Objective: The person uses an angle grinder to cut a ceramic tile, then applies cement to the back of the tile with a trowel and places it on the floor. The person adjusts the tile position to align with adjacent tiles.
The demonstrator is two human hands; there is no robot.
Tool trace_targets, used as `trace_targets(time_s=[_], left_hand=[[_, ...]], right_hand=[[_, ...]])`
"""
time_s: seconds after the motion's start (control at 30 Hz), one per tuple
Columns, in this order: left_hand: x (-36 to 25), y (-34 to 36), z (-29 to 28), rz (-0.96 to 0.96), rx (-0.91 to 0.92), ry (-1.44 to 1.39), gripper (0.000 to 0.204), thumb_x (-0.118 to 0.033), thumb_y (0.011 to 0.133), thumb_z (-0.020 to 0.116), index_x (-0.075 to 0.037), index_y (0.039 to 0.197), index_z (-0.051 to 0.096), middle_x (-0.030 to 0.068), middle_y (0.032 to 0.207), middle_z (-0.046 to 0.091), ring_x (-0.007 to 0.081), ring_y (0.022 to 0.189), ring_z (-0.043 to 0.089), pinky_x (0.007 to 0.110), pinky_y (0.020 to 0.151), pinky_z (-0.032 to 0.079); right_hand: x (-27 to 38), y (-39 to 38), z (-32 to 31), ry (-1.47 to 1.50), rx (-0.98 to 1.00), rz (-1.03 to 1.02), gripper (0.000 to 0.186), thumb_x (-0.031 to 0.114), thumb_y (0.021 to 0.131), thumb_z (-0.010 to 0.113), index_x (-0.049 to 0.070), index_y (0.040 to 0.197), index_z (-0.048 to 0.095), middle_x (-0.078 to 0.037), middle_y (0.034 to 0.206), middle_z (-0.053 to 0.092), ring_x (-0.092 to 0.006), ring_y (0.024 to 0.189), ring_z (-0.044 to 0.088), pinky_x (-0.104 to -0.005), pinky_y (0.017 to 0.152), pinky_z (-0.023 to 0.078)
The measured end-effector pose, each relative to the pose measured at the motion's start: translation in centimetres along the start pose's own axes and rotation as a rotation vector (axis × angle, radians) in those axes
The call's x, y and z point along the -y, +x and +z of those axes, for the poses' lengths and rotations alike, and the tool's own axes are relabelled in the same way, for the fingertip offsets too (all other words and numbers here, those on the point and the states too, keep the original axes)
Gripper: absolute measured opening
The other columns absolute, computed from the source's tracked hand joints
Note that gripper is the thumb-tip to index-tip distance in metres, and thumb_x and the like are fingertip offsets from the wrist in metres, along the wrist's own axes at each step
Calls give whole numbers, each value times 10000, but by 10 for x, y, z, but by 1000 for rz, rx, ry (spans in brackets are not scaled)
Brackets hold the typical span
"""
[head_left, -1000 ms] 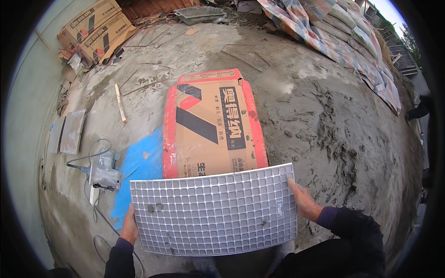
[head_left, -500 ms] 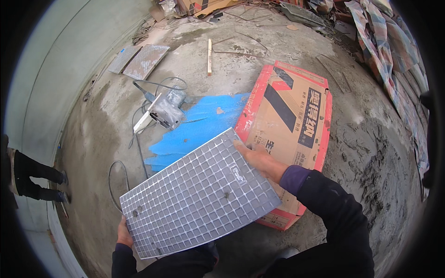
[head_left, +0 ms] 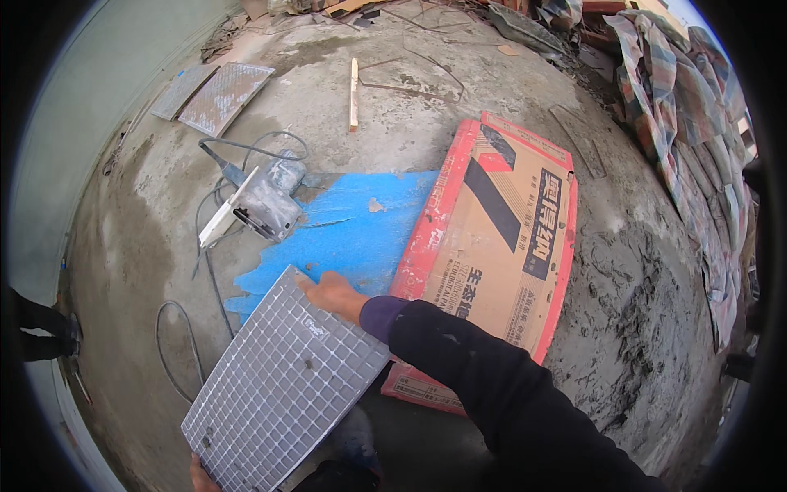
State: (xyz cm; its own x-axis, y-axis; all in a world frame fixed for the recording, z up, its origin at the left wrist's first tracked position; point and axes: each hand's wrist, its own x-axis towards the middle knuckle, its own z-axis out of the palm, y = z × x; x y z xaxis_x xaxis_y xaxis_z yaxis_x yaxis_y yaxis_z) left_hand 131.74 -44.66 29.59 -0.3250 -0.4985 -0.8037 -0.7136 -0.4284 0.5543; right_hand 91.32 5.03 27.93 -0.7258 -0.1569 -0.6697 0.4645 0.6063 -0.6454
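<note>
Between my hands is a grey rectangular tile [head_left: 283,377], its gridded back facing up. It tilts, with one corner toward the blue patch. My right hand [head_left: 332,295] grips its upper edge, thumb on the gridded face and the other fingers partly hidden. At the lower left, my left hand [head_left: 202,476] holds the near corner, mostly cut off by the picture's edge. Beyond the tile a dusty handheld power cutter [head_left: 275,201] with a cord lies beside a blue sheet or coating [head_left: 361,209] on the floor. Right of the tile rests a flat brown-and-red cardboard box [head_left: 484,238].
Two tiles [head_left: 225,98] lie at the far left near the pale wall [head_left: 90,107]. A wooden strip [head_left: 354,94] and bent metal rods [head_left: 410,88] are farther back. Wet mortar [head_left: 639,320] spreads at right, near a checked tarp [head_left: 697,164]. A person's dark-trousered legs [head_left: 37,324] show at left.
The tile has moved left and down in the picture and turned more steeply, both hands still on it. My view has shifted slightly, and more of the cardboard box shows.
</note>
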Motion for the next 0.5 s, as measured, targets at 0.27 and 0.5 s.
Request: trace_targets(time_s=[0.27,0.5], left_hand=[[-1,-15,-5,111,-163,422,690,-464,1108,480,100,1503,523,191,1492,595,287,1354,548,385,1181,400],[-16,-7,-23,256,-72,666,561,-333,1159,382,83,1509,518,219,1504,592,305,1346,561,412,1174,419]], right_hand=[[-7,22,24,41,55,-84,818,627,1038,523,-143,1284,649,-369,1231,687,-494,1159,682,-524,983,543],[-32,-11,-86,-708,-343,-659,537,474,1094,485,17,989,747,-215,981,722,-390,934,685,-554,888,499]])
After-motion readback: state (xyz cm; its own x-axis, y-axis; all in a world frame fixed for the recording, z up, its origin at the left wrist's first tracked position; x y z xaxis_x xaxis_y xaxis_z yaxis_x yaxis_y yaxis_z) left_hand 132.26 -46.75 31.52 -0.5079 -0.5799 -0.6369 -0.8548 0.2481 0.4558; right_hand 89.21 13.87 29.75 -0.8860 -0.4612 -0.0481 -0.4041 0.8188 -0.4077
